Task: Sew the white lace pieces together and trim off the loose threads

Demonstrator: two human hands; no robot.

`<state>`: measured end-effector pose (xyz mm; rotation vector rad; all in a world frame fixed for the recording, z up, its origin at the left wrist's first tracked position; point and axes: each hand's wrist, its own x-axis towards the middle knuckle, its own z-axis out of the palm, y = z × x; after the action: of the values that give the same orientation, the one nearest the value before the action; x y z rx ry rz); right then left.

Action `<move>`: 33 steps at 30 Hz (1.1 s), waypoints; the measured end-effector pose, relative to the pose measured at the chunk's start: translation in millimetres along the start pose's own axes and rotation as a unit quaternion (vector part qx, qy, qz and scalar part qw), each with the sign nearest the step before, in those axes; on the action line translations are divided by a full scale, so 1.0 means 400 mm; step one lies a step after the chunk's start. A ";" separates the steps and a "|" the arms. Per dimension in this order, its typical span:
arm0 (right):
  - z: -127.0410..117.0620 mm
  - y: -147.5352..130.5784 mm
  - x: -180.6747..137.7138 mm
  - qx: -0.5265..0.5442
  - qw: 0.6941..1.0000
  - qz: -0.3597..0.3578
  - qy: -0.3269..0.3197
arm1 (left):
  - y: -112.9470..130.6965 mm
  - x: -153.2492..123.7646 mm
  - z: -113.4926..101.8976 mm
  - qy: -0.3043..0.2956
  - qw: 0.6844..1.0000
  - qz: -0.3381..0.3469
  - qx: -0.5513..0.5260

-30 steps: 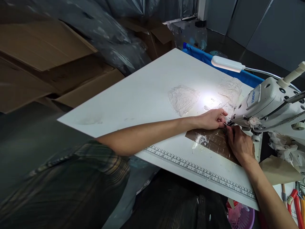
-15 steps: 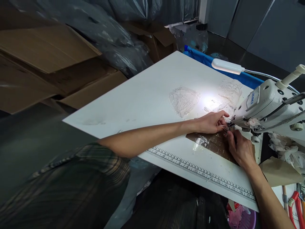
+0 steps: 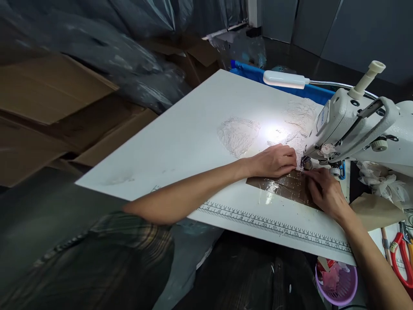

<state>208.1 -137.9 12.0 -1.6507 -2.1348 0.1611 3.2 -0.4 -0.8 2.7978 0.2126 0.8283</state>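
Under the needle end of the white sewing machine, a small bit of pale lace fabric shows between my hands. My left hand lies just left of the presser foot, its fingers curled closed at the lace; the fingertips are partly hidden. Right of and in front of the needle, my right hand is closed, with thumb and forefinger reaching the near edge of the lace. A brown, shiny taped plate lies under both hands. Beyond the left hand rest a lace cup-shaped piece and a heap of lace pieces.
A lamp lights the white table, which has a printed ruler on its front edge. Red-handled pliers and a purple basket sit at lower right. Cardboard boxes stand left.
My left hand has turned over from a raised pinch to curled fingers, palm down beside the needle. My right hand stays close to the presser foot. The view has shifted to the right.
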 end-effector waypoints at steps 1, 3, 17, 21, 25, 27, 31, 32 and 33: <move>0.008 -0.004 0.002 0.002 1.000 -0.013 -0.004 | 0.001 0.001 0.002 0.020 1.000 -0.012 -0.016; 0.021 -0.007 0.003 -0.006 0.999 -0.033 0.000 | 0.004 0.004 0.006 0.048 0.998 -0.022 -0.044; -0.004 -0.002 0.013 0.050 0.998 0.000 -0.042 | 0.013 -0.002 0.016 0.015 0.999 0.033 0.038; 0.000 0.005 0.018 0.023 0.999 0.008 -0.044 | 0.012 -0.001 0.017 0.047 0.999 -0.010 -0.002; 0.018 0.001 0.015 -0.007 0.999 -0.008 -0.040 | 0.011 0.000 0.023 0.044 0.999 -0.020 -0.017; 0.022 -0.005 0.015 -0.012 0.999 -0.020 -0.036 | 0.011 0.000 0.026 0.029 1.000 -0.010 -0.001; 0.023 -0.015 0.016 0.002 0.999 -0.026 -0.021 | 0.010 0.000 0.024 -0.003 0.999 0.013 0.037; 0.022 -0.016 0.016 0.012 1.000 -0.022 -0.016 | 0.010 0.001 0.022 -0.011 0.999 0.017 0.043; 0.021 -0.015 0.015 0.027 0.999 -0.014 -0.013 | 0.009 0.001 0.019 -0.019 0.999 0.019 0.048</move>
<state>198.2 -132.7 8.2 -1.5954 -2.1525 0.2292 8.1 -5.2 -5.9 2.9123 0.1976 0.7941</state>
